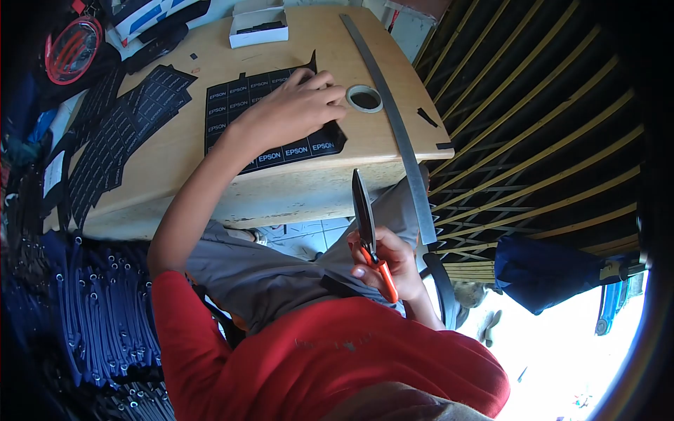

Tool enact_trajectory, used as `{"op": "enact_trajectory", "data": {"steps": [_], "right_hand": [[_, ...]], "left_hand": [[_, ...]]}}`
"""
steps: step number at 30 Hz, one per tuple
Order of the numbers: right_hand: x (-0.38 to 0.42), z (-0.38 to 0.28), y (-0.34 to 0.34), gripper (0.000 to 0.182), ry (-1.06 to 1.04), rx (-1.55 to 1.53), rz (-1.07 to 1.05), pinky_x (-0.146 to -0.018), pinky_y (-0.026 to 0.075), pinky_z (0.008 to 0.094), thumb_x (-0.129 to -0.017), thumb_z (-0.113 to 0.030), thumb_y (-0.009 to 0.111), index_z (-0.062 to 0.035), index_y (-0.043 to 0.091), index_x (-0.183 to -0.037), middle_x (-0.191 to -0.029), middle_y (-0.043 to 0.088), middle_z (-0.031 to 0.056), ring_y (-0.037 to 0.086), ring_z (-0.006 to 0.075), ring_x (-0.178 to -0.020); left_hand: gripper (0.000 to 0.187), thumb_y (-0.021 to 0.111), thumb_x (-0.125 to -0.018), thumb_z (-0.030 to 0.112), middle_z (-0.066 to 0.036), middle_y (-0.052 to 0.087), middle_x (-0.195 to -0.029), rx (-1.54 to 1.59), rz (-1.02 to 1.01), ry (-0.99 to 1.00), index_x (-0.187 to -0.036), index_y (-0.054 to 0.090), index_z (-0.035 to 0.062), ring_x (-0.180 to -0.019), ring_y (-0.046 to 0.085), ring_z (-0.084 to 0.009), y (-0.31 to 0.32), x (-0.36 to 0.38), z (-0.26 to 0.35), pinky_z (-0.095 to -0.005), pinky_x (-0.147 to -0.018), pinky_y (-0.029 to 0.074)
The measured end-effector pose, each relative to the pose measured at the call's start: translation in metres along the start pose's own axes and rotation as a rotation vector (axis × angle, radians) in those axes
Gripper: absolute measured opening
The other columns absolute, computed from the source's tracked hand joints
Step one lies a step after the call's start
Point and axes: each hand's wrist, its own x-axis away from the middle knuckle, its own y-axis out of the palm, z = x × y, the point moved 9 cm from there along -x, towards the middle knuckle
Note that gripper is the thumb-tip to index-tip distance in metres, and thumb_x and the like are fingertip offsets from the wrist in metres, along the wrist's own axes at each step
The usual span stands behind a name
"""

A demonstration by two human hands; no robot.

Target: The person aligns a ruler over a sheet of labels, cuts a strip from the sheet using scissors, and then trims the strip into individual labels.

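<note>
My left hand (302,105) lies over a black sheet printed with EPSON labels (232,105) on the wooden table. Its fingers are bent and closed at the sheet's right part, where the fingertips are partly hidden. A narrow black piece (313,62) sticks up beyond these fingers. In front of my body, below the table's front edge, my right hand (400,263) grips a pair of scissors (364,210). Their orange handles are in the palm and the dark blades point up toward the table, together or nearly so.
A tape roll (365,99) and a long metal ruler (390,105) lie to the right, the ruler overhanging the front edge. Printed black strips (130,133) spread at left. An open white box (258,28) stands behind. Blue straps (105,316) hang at lower left, beside a folding gate (533,140) opposite.
</note>
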Motion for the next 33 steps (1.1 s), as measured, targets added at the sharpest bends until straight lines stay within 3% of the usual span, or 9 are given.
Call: {"op": "enact_trajectory", "data": {"steps": [5,11,18,21,23,24,25,28,33], "right_hand": [[-0.002,0.004,-0.002,0.051,0.039,0.017,0.012,-0.067,0.041,0.0198,-0.083,0.004,0.072,0.0,0.052,-0.13,-0.081,0.049,-0.0036,0.048,0.0034,-0.075],[-0.01,0.006,-0.001,0.05,0.029,0.004,0.055,-0.066,0.041,0.0198,-0.083,0.006,0.071,0.0001,0.052,-0.129,-0.08,0.049,-0.0041,0.046,0.0031,-0.071],[-0.028,0.002,-0.011,0.047,0.014,0.073,0.168,-0.067,0.041,0.018,-0.082,0.009,0.069,-0.0018,0.054,-0.125,-0.076,0.048,-0.0049,0.046,0.0018,-0.07],[-0.039,-0.001,-0.018,0.044,0.046,0.065,0.259,-0.066,0.04,0.0176,-0.083,0.008,0.069,-0.0011,0.054,-0.123,-0.077,0.05,-0.0046,0.047,0.0015,-0.071],[-0.045,-0.002,-0.021,0.042,0.042,0.063,0.266,-0.065,0.039,0.0176,-0.084,0.006,0.069,-0.0009,0.054,-0.123,-0.078,0.051,-0.0044,0.048,0.0016,-0.072],[-0.048,-0.004,-0.022,0.041,0.038,0.061,0.28,-0.065,0.039,0.0176,-0.085,0.005,0.069,-0.0009,0.054,-0.123,-0.078,0.051,-0.0045,0.048,0.0017,-0.072],[-0.05,-0.005,-0.023,0.041,0.035,0.06,0.296,-0.065,0.039,0.0176,-0.085,0.004,0.069,-0.0009,0.054,-0.123,-0.078,0.051,-0.0046,0.048,0.0017,-0.073],[-0.052,-0.003,-0.024,0.039,0.054,0.054,0.308,-0.061,0.039,0.0177,-0.086,0.003,0.069,-0.0011,0.055,-0.123,-0.076,0.051,-0.0052,0.048,0.0011,-0.068],[-0.055,0.002,-0.027,0.036,0.081,0.098,0.34,-0.056,0.038,0.0178,-0.086,0.001,0.07,-0.0009,0.056,-0.119,-0.072,0.053,-0.0061,0.047,-0.0001,-0.062]], "left_hand": [[0.028,0.063,-0.078,-0.003,-0.007,0.059,-0.111,0.047,0.046,-0.076,-0.105,0.066,0.0038,-0.116,0.052,-0.0244,-0.004,0.024,-0.003,-0.0366,-0.102,0.046],[0.051,0.049,-0.077,-0.015,-0.014,0.055,-0.133,0.239,-0.031,-0.216,-0.124,0.06,0.0013,-0.127,0.049,-0.0298,0.005,0.049,-0.014,-0.0384,-0.106,0.045],[0.05,0.043,-0.079,-0.015,-0.018,0.056,-0.134,0.441,0.044,-0.359,-0.124,0.059,-0.0023,-0.12,0.056,-0.0337,0.008,0.062,-0.036,-0.0397,-0.107,0.043],[0.045,0.044,-0.08,-0.014,-0.017,0.059,-0.132,0.456,0.057,-0.308,-0.119,0.063,-0.0025,-0.106,0.064,-0.0321,0.005,0.061,-0.037,-0.0357,-0.096,0.05],[0.042,0.045,-0.081,-0.013,-0.014,0.06,-0.132,0.529,-0.03,-0.407,-0.115,0.065,-0.001,-0.091,0.068,-0.0285,0.007,0.063,-0.04,-0.0326,-0.08,0.053],[0.039,0.047,-0.084,-0.01,-0.013,0.06,-0.132,0.565,0.031,-0.392,-0.116,0.066,0.0006,-0.079,0.067,-0.0254,0.005,0.065,-0.04,-0.0306,-0.07,0.05],[0.039,0.047,-0.084,-0.01,-0.013,0.06,-0.132,0.568,0.026,-0.392,-0.116,0.066,0.0006,-0.079,0.067,-0.0254,0.006,0.065,-0.04,-0.0306,-0.07,0.05],[0.029,0.056,-0.089,0.001,-0.013,0.061,-0.131,0.572,0.034,-0.41,-0.117,0.065,0.001,-0.091,0.068,-0.0284,0.01,0.067,-0.04,-0.0325,-0.08,0.052],[0.046,0.067,-0.089,0.036,-0.014,0.057,-0.132,0.365,0.049,-0.401,-0.12,0.064,0.0025,-0.115,0.06,-0.0326,0.011,0.067,-0.03,-0.0402,-0.1,0.048]]}}
